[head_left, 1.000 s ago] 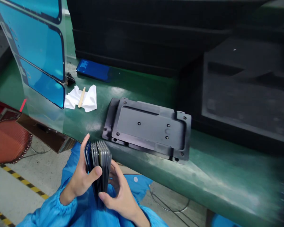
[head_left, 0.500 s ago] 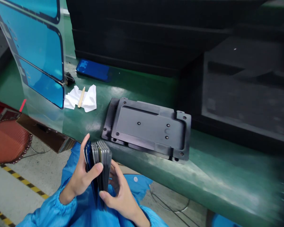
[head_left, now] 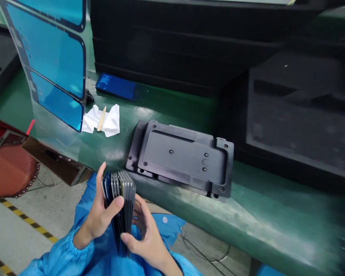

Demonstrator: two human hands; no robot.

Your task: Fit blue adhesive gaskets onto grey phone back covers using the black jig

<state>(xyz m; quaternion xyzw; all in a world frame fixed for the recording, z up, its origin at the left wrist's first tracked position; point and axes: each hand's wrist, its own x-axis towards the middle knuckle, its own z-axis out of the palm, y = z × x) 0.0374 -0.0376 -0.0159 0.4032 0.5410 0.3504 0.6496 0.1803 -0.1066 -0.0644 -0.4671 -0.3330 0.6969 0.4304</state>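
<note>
A stack of thin phone panels (head_left: 123,199) stands on edge between my two hands, just in front of the table edge. My left hand (head_left: 102,211) grips it from the left, thumb across the near face and index finger up along the outer panel. On the other side my right hand (head_left: 146,234) is closed round the lower right of the stack, its thumb on the front edges. The panels fan slightly apart at the top. Beyond them on the table lies a black fixture plate (head_left: 186,157) with a shallow phone-shaped recess and several screws.
A clear sheet with blue phone-shaped films (head_left: 54,57) hangs at the left. Behind it lie a blue panel (head_left: 116,86) and a wooden stick (head_left: 101,119) on white tissue (head_left: 112,122). Black foam trays (head_left: 299,107) stand at the back and right. A red stool (head_left: 11,170) is at lower left.
The view has shifted slightly, so the table things appear a little further right. Both hands keep their hold on the stack; the panels at its left side look a little more spread.
</note>
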